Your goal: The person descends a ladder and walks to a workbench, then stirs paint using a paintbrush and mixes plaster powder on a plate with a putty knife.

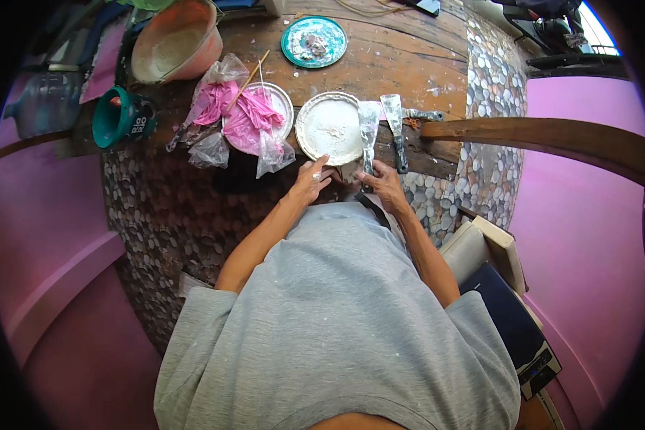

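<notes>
A round white lid-like plate (330,125) with a raised rim lies at the near edge of the wooden table, a little white paste on it. My left hand (312,180) grips its near rim, with a finger over the edge and the other fingers partly hidden. To its right, a putty knife (368,132) has its white-smeared blade against the plate's right side. The fingers of my right hand (384,185) close around the lower end of its dark handle. Just right of it lies a second putty knife (395,129), with another scraper (426,114) behind it, handle pointing right.
Pink cloth-like plastic and clear bags (244,111) cover another white plate (285,107), a thin stick on top. Farther back are a teal lid (314,43) with white paste, an orange bucket (177,44) and a green pail (122,118). A wooden beam (537,135) crosses at right.
</notes>
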A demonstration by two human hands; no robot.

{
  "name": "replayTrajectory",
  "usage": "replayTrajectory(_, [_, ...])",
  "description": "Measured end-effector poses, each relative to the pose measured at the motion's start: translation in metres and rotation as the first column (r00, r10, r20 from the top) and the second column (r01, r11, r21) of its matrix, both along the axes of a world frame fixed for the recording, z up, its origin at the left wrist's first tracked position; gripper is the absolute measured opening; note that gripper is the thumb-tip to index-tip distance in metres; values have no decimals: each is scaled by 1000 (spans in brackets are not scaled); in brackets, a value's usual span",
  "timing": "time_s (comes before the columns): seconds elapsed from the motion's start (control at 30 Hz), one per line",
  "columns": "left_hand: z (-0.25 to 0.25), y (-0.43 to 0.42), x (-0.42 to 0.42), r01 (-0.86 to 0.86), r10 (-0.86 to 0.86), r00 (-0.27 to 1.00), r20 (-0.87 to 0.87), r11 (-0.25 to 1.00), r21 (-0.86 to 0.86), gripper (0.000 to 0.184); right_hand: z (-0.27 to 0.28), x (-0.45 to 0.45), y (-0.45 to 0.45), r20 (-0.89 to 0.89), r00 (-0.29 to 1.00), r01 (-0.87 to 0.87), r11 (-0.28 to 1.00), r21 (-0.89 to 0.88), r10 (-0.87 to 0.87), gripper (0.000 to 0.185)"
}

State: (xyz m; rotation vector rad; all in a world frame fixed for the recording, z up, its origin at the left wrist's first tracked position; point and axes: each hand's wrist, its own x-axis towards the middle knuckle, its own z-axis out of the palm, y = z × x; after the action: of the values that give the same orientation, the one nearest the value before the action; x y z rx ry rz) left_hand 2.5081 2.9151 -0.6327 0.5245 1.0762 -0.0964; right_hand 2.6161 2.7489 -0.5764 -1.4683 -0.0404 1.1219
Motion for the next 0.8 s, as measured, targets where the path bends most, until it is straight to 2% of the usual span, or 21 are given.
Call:
replayTrajectory(0.03, [-2,-1,3,-20,20,999,26,1000,17,54,-9,1,-7,-30,999,30,999,10,-30,29])
replayTrajectory(0.13, [-33,-2,-3,-70,70,994,84,998,2,44,1,10,-21,-44,998,-39,998,-55,37,27])
replayTrajectory(0.17, [-31,-2,-4,-74,72,993,94,997,22,37,6,13,-24,-57,998,-36,997,-72,32,28])
replayTrajectory(0.27, [-23,-2,-9,-17,4,990,138,995,96,36,17,18,-30,-89,995,37,998,-49,-41,27])
replayTrajectory(0.4, [-10,1,-12,-30,26,962,272,1000,9,40,30,30,-38,-120,992,35,999,-21,-38,29])
replayTrajectory(0.53, [28,9,1,-57,48,956,290,998,24,39,39,45,-40,-68,998,-16,1000,12,17,35])
replayTrajectory(0.67, [57,31,17,-113,75,943,325,989,99,30,46,58,-27,4,1000,-29,996,87,29,28])
replayTrajectory(0.8, [70,77,43,-186,60,934,352,923,338,26,49,67,-5,46,998,-43,993,113,38,24])
